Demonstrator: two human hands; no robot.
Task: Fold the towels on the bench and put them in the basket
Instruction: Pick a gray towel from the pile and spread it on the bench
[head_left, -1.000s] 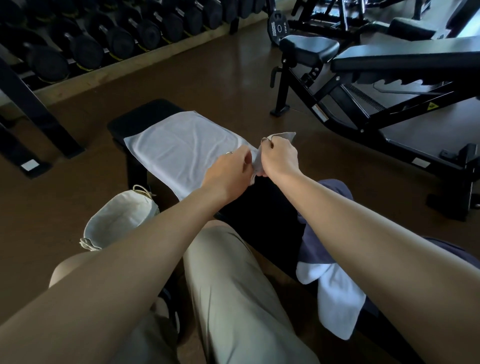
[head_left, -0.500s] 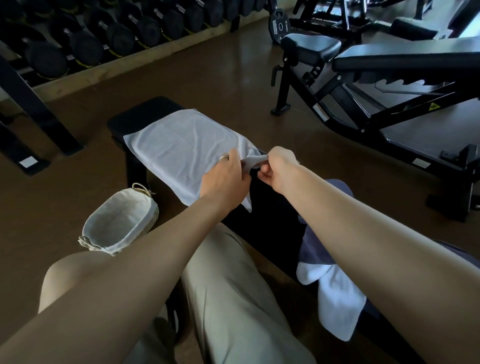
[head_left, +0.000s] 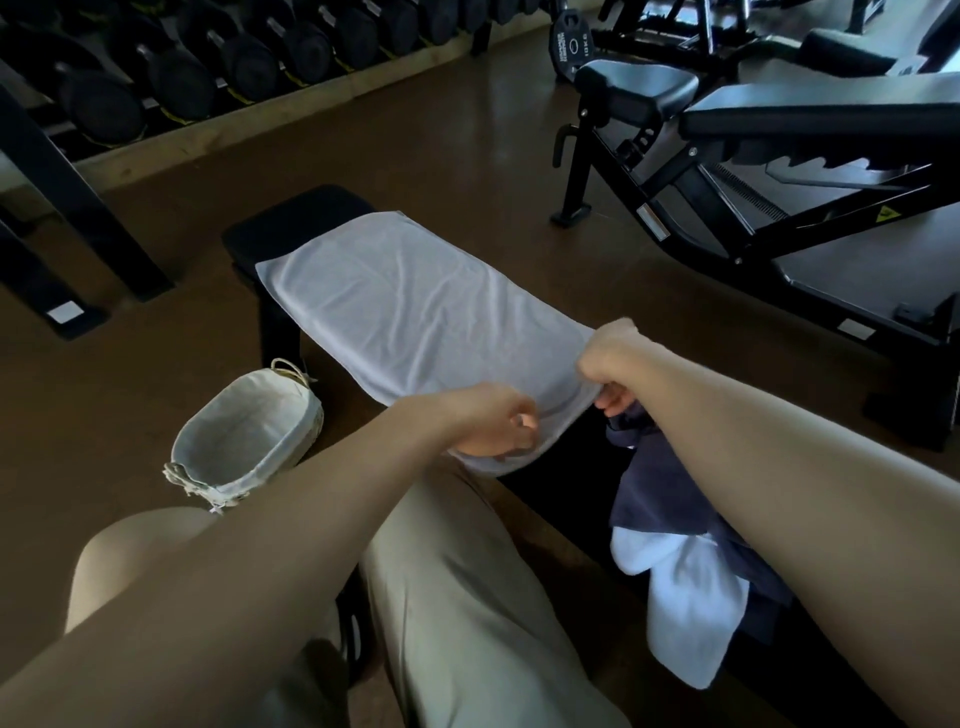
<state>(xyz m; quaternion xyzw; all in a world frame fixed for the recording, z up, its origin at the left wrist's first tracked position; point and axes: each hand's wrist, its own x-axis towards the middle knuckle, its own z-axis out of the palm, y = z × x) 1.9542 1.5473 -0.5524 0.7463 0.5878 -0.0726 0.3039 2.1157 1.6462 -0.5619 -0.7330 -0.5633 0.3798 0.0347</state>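
Left hand (head_left: 496, 423) pinches the near edge of the white towel (head_left: 415, 312), fingers curled on the cloth at its near-left corner. Right hand (head_left: 608, 358) grips the near-right corner, fist closed round the fabric, knuckles up. Hands are apart, each on its own corner, near edge stretched between them.

Towel lies spread lengthwise over the black flat bench (head_left: 296, 218), mostly flat with light creases; far end stops short of the bench's far end, bare black pad showing beyond it. Near edge is lifted slightly off the pad where the hands hold it.

Under the right forearm, on the near part of the bench: a dark navy towel (head_left: 670, 483) bunched up, with another white towel (head_left: 685, 587) crumpled and hanging over the bench side. Both unfolded.

Basket (head_left: 244, 441) sits on the floor left of the bench, just beside the bench leg; pale fabric liner, nothing visible inside it. Person's knees in beige trousers (head_left: 467, 597) are at bottom, between basket and bench.

Floor (head_left: 441, 140) is dark brown, smooth, slight sheen. Room is dim. Dumbbell rack (head_left: 208, 67) runs along the far left wall on a wooden base, black dumbbells in a row. Adjustable incline bench (head_left: 779, 119) with black frame stands at right, well apart from the flat bench; a weight plate (head_left: 571, 49) leans behind it.
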